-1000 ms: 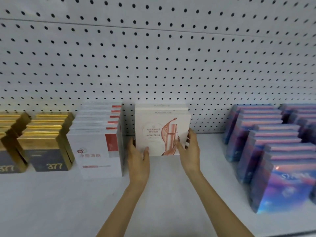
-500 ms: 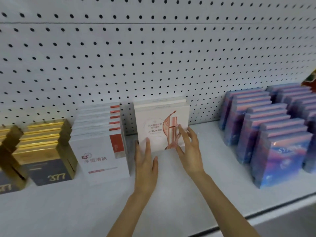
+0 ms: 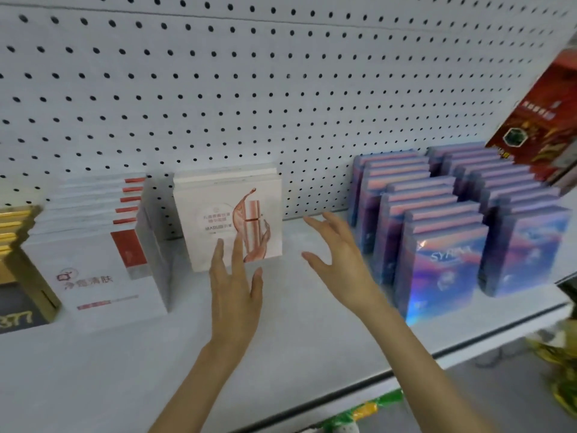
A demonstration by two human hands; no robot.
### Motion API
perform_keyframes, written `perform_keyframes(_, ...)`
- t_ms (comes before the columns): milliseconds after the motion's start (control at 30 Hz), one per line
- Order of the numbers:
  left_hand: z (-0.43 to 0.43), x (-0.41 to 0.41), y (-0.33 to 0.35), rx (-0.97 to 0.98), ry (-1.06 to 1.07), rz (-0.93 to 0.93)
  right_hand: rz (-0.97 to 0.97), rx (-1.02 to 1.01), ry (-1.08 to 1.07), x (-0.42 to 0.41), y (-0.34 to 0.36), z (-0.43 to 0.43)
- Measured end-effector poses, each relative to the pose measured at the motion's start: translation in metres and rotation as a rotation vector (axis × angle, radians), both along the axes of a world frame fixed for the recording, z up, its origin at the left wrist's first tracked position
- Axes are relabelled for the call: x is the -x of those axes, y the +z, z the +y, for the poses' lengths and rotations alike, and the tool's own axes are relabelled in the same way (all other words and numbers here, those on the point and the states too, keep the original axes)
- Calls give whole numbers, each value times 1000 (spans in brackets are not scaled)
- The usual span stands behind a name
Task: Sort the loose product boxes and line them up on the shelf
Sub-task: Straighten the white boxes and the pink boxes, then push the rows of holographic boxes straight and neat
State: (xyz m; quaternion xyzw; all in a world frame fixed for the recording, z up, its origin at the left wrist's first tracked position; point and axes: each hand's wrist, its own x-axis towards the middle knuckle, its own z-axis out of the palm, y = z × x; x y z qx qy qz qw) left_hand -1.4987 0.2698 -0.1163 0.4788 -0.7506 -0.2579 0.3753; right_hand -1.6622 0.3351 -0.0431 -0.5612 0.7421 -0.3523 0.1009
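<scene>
A short row of white boxes with a pink bottle print [image 3: 218, 220] stands upright on the white shelf [image 3: 281, 354], against the pegboard. My left hand [image 3: 235, 295] hovers just in front of the front box, fingers straight and spread, holding nothing. My right hand [image 3: 340, 260] is off to the right of that row, fingers loosely spread, empty and apart from the boxes. To the left stands a row of white boxes with a red patch [image 3: 100, 264]. Rows of purple-blue boxes [image 3: 437, 254] stand to the right.
Gold and black boxes [image 3: 18, 276] fill the far left. A red box [image 3: 543, 120] hangs in view at the upper right. The shelf's front edge [image 3: 437, 354] runs diagonally at the lower right, with yellow and green goods [image 3: 559, 370] below it.
Both hands have let go of the pink-print boxes and drawn back; the right hand has swung out to the right. The view has shifted to the right.
</scene>
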Motion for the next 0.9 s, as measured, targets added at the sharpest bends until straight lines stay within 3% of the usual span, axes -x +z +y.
perform_keyframes(133,34,69,16,-37,-212,39,109,191,-76,63,18,59)
perform_keyframes(267,80,141,21,-222,-314,186,286,299,-264,143,19,113)
perform_keyframes(333,98,167,22,-284,-333,230,191,235,-295,178,12,129)
perform_keyframes(467,114,198,16,-361,-279,304,-369,74,-223,223,-11,135)
perform_keyframes(533,116,201,13,-385,-238,323,-535,29,-153,235,-24,134)
perform_keyframes(733,120,206,19,-511,-144,440,-505,15,-62,242,-36,126)
perform_keyframes(900,122,208,19,-501,-129,437,-546,48,-19,247,-45,120)
